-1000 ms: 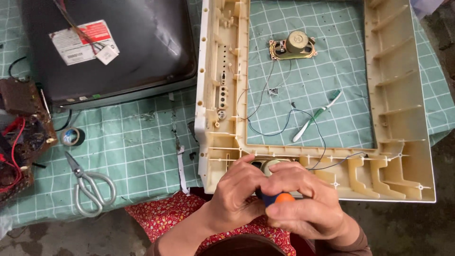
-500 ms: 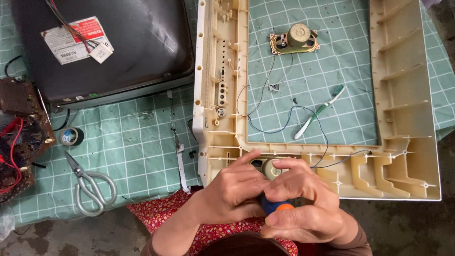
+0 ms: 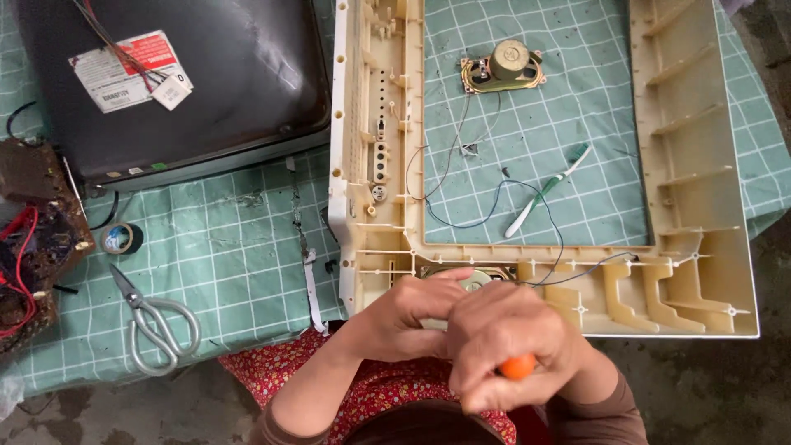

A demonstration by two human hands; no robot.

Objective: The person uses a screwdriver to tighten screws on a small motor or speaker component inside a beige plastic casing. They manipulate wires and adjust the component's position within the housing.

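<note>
Green gridded matting (image 3: 222, 247) covers the worktop. At its near edge, the right hand (image 3: 515, 350) is clenched round an orange-handled screwdriver (image 3: 517, 367), over a speaker (image 3: 470, 278) in the cream television front frame (image 3: 692, 206). The left hand (image 3: 412, 317) pinches beside it. Scissors (image 3: 152, 321) lie left; a loose speaker (image 3: 504, 66) sits farther back.

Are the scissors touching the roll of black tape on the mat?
Apart. The head view shows green mat between the scissors and the tape roll.

Open mat (image 3: 577, 107) inside frame (image 3: 700, 165); obstacles: speaker (image 3: 503, 66), wires (image 3: 486, 210), toothbrush (image 3: 544, 194).
</note>
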